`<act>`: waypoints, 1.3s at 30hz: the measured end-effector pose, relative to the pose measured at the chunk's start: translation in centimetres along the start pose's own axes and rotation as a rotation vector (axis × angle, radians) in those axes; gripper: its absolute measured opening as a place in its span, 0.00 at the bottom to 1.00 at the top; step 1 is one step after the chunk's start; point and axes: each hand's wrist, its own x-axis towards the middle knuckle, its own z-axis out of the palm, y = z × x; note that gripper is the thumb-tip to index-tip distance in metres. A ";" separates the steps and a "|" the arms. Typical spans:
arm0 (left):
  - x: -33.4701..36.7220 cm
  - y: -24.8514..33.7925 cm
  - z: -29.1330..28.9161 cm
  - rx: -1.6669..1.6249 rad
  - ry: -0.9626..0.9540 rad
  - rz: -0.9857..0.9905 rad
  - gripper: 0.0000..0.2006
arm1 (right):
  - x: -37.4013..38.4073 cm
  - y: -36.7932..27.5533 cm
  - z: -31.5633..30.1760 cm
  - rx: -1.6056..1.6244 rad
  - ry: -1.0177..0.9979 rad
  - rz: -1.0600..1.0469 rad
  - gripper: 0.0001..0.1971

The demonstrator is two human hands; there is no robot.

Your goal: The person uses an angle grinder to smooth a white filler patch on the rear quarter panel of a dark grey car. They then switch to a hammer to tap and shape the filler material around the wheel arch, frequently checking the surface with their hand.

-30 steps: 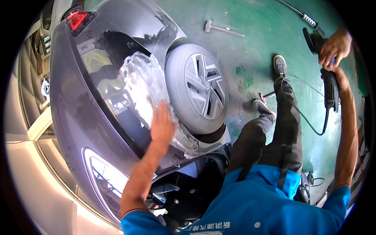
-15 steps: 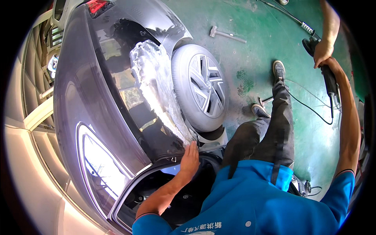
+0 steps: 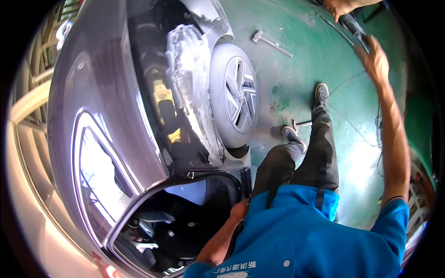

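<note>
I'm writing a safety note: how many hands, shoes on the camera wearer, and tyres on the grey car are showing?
Hands: 3 (left hand, right hand, co-worker's hand)
Shoes: 2 (upper shoe, lower shoe)
Tyre: 1
Total: 6

Just left of the wheel [image 3: 235, 95] lies the patch [image 3: 189, 83] on the car's side panel [image 3: 150, 55]; nearer the person than the wheel are the door opening [image 3: 185, 227] and the left hand [image 3: 239, 210]. To the wheel's right, a hammer [image 3: 273, 44] and a hammer-like tool [image 3: 303, 123] lie on the floor [image 3: 289, 76]. Well beyond the wheel, far right, are the power tool [image 3: 353, 28], the right hand [image 3: 378, 60] and a co-worker's hand [image 3: 340, 7].
</note>
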 end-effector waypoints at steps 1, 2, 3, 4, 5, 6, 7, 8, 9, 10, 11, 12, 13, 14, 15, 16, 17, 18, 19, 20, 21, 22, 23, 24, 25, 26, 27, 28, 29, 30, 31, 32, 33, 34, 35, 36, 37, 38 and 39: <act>0.0 -1.2 2.8 -0.117 0.039 -0.010 0.20 | -1.6 -2.0 -0.1 0.297 -0.088 -0.008 0.22; 0.1 -2.4 5.3 -0.219 0.029 0.002 0.20 | -4.1 -3.3 0.0 0.410 -0.193 0.008 0.20; 0.0 -3.5 8.0 -0.329 0.028 0.008 0.20 | -6.3 -5.1 0.2 0.551 -0.387 0.023 0.18; -0.4 -3.4 10.1 -0.441 0.025 0.019 0.20 | -8.7 -6.3 0.8 0.559 -0.546 0.046 0.16; -1.1 -2.7 11.6 -0.627 0.000 -0.073 0.21 | -11.0 -8.2 1.0 0.659 -0.593 0.030 0.15; -2.1 -1.5 12.7 -0.811 -0.030 -0.162 0.22 | -12.9 -9.0 1.2 0.633 -0.722 0.046 0.15; -2.8 0.1 13.2 -0.987 -0.067 -0.249 0.23 | -15.1 -8.3 2.4 0.753 -0.809 0.026 0.17; -3.5 2.1 13.8 -1.082 -0.041 -0.357 0.24 | -15.6 -10.3 1.6 0.688 -0.888 0.087 0.18; -5.1 4.8 13.8 -1.174 -0.017 -0.474 0.24 | -16.3 -12.8 0.9 0.623 -0.966 0.150 0.19; -6.4 7.1 14.5 -1.266 0.002 -0.602 0.25 | -16.9 -13.6 1.4 0.574 -1.026 0.045 0.20; -7.3 8.6 16.4 -1.417 0.059 -0.633 0.25 | -17.4 -13.9 1.7 0.520 -1.087 -0.054 0.20; -8.1 10.4 19.5 -1.572 0.124 -0.665 0.26 | -17.2 -14.5 1.7 0.490 -1.188 -0.143 0.21; -8.7 12.6 23.1 -1.727 0.197 -0.699 0.26 | -16.9 -14.6 1.7 0.460 -1.289 -0.236 0.22; -10.0 15.4 25.4 -1.823 0.238 -0.761 0.26 | -16.6 -14.0 2.1 0.435 -1.346 -0.356 0.23; -11.9 18.8 27.5 -1.905 0.284 -0.835 0.26 | -15.3 -13.5 2.0 0.403 -1.391 -0.429 0.23; -14.1 22.6 29.0 -1.984 0.330 -0.919 0.26 | -13.7 -13.0 1.9 0.372 -1.440 -0.487 0.23; -16.7 26.0 30.6 -2.053 0.372 -1.006 0.26 | -12.2 -12.3 2.0 0.342 -1.478 -0.540 0.22; -18.9 29.4 31.9 -2.097 0.412 -1.080 0.25 | -10.9 -11.0 2.4 0.299 -1.441 -0.521 0.22; -20.9 32.3 32.8 -2.135 0.449 -1.142 0.25 | -9.5 -9.3 3.1 0.289 -1.465 -0.410 0.22; -22.8 34.7 33.4 -2.155 0.481 -1.197 0.25 | -7.9 -8.3 3.6 0.066 -1.410 -0.465 0.22; -24.4 36.8 33.9 -2.173 0.511 -1.237 0.25 | -6.4 -6.8 4.3 -0.012 -1.401 -0.457 0.22; -25.8 38.7 34.3 -2.185 0.537 -1.283 0.25 | -5.0 -5.3 4.9 -0.088 -1.390 -0.447 0.22; -26.9 40.3 34.4 -2.190 0.552 -1.325 0.25 | -3.7 -4.3 4.9 -0.139 -1.400 -0.420 0.22; -27.5 41.7 34.3 -2.189 0.567 -1.357 0.25 | -2.6 -3.5 5.4 -0.181 -1.396 -0.449 0.23; -28.0 42.4 34.2 -2.185 0.576 -1.380 0.25 | -1.9 -2.9 5.9 -0.223 -1.392 -0.476 0.23; -28.1 43.3 34.0 -2.184 0.590 -1.394 0.25 | -1.4 -3.0 6.4 -0.209 -1.387 -0.475 0.23; -28.1 44.3 33.7 -2.187 0.599 -1.404 0.25 | -1.1 -3.3 6.8 -0.194 -1.381 -0.472 0.24; -27.7 45.0 33.5 -2.187 0.609 -1.411 0.24 | -0.8 -3.6 7.2 -0.180 -1.376 -0.467 0.24; -27.4 45.8 33.2 -2.184 0.613 -1.417 0.24 | -0.7 -4.0 7.5 -0.155 -1.387 -0.454 0.24; -26.8 45.7 32.8 -2.173 0.613 -1.419 0.24 | -0.7 -5.1 8.0 -0.124 -1.396 -0.443 0.24; -26.5 45.9 32.3 -2.165 0.613 -1.418 0.24 | -0.8 -5.6 8.1 -0.093 -1.404 -0.431 0.24; -25.9 45.6 31.5 -2.157 0.611 -1.408 0.24 | -0.9 -6.1 8.3 -0.057 -1.417 -0.448 0.24; -25.4 45.6 30.9 -2.152 0.611 -1.396 0.24 | -1.3 -6.4 8.6 -0.021 -1.430 -0.465 0.24; -24.9 45.8 30.4 -2.152 0.615 -1.388 0.24 | -1.6 -6.7 8.9 0.015 -1.442 -0.481 0.24; -24.5 46.2 29.8 -2.146 0.612 -1.385 0.24 | -1.9 -6.7 9.0 0.023 -1.448 -0.506 0.24; -24.0 46.1 29.3 -2.141 0.613 -1.375 0.24 | -2.2 -6.7 9.3 0.030 -1.454 -0.531 0.24; -23.9 46.0 28.7 -2.130 0.620 -1.367 0.23 | -2.3 -6.5 9.4 0.037 -1.460 -0.557 0.24; -23.6 45.9 28.2 -2.128 0.624 -1.362 0.23 | -2.3 -6.7 9.3 0.006 -1.482 -0.575 0.23; -23.4 46.1 27.9 -2.124 0.629 -1.364 0.23 | -2.3 -6.8 9.2 -0.025 -1.505 -0.593 0.23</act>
